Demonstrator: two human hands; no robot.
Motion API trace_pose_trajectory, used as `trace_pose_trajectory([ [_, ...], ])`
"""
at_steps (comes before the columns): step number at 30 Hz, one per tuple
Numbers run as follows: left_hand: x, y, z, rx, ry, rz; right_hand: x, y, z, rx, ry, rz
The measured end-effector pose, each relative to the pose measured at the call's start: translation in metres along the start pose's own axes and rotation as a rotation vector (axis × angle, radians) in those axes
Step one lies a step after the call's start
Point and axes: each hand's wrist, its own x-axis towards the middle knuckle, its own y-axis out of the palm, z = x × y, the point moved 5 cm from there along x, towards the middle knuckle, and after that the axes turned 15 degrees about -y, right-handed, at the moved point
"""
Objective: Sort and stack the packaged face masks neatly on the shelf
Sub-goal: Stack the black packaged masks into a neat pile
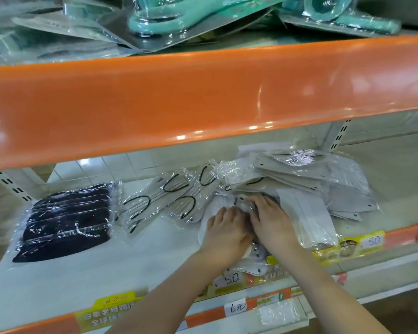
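Both hands, left hand and right hand, pressing white mask packs near shelf front edge, fingers flat; square edges before lifting from heap.

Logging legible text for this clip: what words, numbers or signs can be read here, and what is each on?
"5.0": white price tag on the shelf edge below the hands.
"5.0": white tag on the yellow label at right.
"6元": handwritten white tag on the lower orange strip.
Yellow sign at the front left: Chinese print, too blurred to read.
Mask packs: no readable text.
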Motion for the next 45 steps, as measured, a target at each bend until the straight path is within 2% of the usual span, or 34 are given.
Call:
trace_pose_trajectory([
  [5,0.004,0.011,-0.002,0.093,-0.09,0.087,-0.003,-0.005,-0.004,0.033,0.069,0.048],
  [14,-0.004,0.0,0.033,0.065,-0.064,0.018,-0.005,-0.001,-0.003,-0.016,0.13,0.153],
  [18,-0.003,-0.011,0.05,-0.137,-0.078,-0.056,-0.003,0.001,0.009,-0.111,0.06,0.165],
  [21,-0.001,-0.019,0.055,-0.272,-0.136,-0.071,-0.005,0.006,0.02,-0.163,0.014,0.26],
  [25,0.004,-0.023,0.051,-0.397,-0.219,-0.016,-0.012,0.009,0.032,-0.18,-0.082,0.144],
  [27,0.009,-0.021,0.044,-0.42,-0.208,-0.025,-0.014,0.01,0.036,-0.2,-0.11,0.149],
  [32,0.015,-0.027,0.025,-0.338,-0.145,-0.12,-0.017,0.003,0.04,-0.149,-0.141,0.137],
  [37,0.042,-0.052,0.003,-0.173,-0.022,-0.381,-0.011,-0.013,0.034,-0.029,-0.151,0.027],
  [40,0.069,-0.053,-0.003,-0.037,-0.05,-0.255,0.004,-0.021,0.022,-0.049,-0.138,0.01],
  [42,0.085,-0.047,0.001,-0.011,-0.146,-0.129,0.019,-0.028,0.014,-0.071,-0.084,0.029],
  [45,0.096,-0.033,0.01,-0.007,-0.267,0.007,0.04,-0.032,0.002,-0.111,-0.067,0.146],
])
